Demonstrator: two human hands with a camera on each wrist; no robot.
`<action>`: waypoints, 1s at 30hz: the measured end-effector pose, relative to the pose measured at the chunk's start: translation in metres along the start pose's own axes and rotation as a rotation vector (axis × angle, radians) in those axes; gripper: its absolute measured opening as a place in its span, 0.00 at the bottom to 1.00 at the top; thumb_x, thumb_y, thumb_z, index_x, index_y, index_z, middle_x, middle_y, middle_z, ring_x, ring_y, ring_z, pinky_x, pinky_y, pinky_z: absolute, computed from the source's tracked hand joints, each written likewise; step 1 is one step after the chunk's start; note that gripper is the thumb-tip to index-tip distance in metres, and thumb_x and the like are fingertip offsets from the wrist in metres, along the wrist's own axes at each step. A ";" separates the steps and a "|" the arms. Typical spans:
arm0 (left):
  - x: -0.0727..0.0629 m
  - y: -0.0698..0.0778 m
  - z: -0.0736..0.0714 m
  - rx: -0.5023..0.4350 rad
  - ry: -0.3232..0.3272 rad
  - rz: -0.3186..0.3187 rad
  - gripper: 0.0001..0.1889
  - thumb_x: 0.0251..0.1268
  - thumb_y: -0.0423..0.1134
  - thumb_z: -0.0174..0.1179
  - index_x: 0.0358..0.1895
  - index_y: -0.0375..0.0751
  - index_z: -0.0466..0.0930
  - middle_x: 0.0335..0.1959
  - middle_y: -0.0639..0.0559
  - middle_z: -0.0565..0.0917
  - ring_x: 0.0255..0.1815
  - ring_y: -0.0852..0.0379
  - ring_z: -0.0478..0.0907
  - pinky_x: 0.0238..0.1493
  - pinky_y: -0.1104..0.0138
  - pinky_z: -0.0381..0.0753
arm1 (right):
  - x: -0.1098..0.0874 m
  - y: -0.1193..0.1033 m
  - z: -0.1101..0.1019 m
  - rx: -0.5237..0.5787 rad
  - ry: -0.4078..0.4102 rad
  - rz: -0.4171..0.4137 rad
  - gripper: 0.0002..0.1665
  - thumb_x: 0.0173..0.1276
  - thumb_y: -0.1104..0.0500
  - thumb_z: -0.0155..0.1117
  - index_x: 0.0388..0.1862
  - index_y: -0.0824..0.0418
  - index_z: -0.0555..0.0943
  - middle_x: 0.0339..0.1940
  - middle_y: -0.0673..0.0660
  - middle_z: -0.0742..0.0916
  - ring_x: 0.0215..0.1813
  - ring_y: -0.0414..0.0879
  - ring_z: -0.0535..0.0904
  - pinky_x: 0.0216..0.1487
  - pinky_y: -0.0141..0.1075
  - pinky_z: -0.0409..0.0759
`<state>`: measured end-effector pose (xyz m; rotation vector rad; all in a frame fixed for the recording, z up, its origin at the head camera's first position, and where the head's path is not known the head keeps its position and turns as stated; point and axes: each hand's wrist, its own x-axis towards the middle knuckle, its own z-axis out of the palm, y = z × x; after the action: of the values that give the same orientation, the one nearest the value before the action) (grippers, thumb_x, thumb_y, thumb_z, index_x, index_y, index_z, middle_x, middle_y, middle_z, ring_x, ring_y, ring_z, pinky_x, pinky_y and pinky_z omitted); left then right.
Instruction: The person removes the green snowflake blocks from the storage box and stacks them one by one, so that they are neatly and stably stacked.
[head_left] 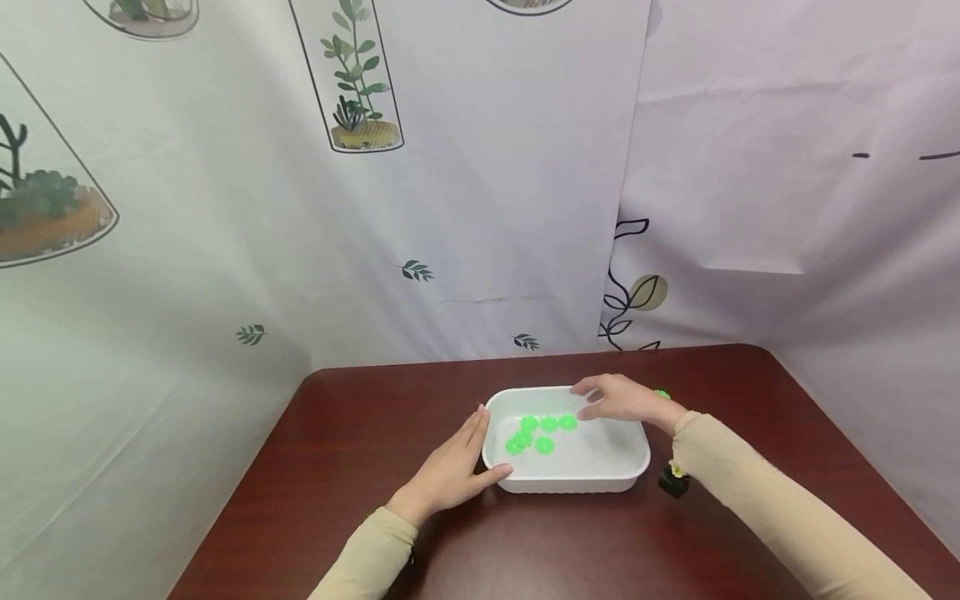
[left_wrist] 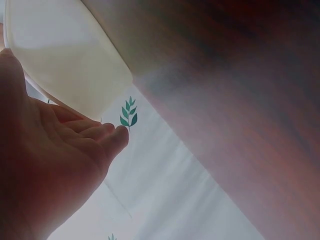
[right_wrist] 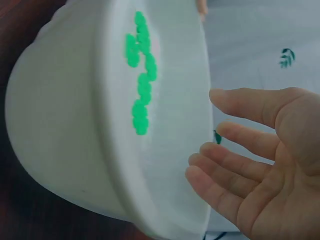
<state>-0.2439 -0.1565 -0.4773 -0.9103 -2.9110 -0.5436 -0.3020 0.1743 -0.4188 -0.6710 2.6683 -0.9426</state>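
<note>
A white rectangular basin point(head_left: 600, 483) stands on the table with several bright green flower-shaped pieces point(head_left: 544, 446) on its floor, mostly toward the left. My left hand point(head_left: 450, 468) rests against the basin's left end, fingers straight along the outside and thumb by the front rim. Over the right part of the basin is my right hand point(head_left: 626, 398), palm down with loosely bent fingers. The right wrist view shows this right hand point(right_wrist: 260, 155) with nothing between thumb and fingers. There, the green pieces point(right_wrist: 142, 85) appear as a line inside the basin.
Another green piece point(head_left: 661, 394) shows behind my right wrist, partly hidden. A small dark object with a yellow flower point(head_left: 673, 481) is beside the right sleeve. The dark red-brown table point(head_left: 360, 417) ends at a hanging cloth point(head_left: 487, 208) printed with plants.
</note>
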 end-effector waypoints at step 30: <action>-0.001 0.000 0.001 0.011 0.000 -0.005 0.53 0.69 0.74 0.45 0.80 0.33 0.48 0.82 0.40 0.49 0.81 0.48 0.51 0.73 0.54 0.62 | 0.016 0.008 0.045 -0.217 -0.036 -0.185 0.21 0.56 0.63 0.77 0.49 0.69 0.87 0.42 0.56 0.85 0.40 0.45 0.78 0.47 0.39 0.79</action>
<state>-0.2426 -0.1572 -0.4782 -0.9022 -2.9139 -0.5268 -0.3026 0.1483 -0.4592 -0.9854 2.7366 -0.6795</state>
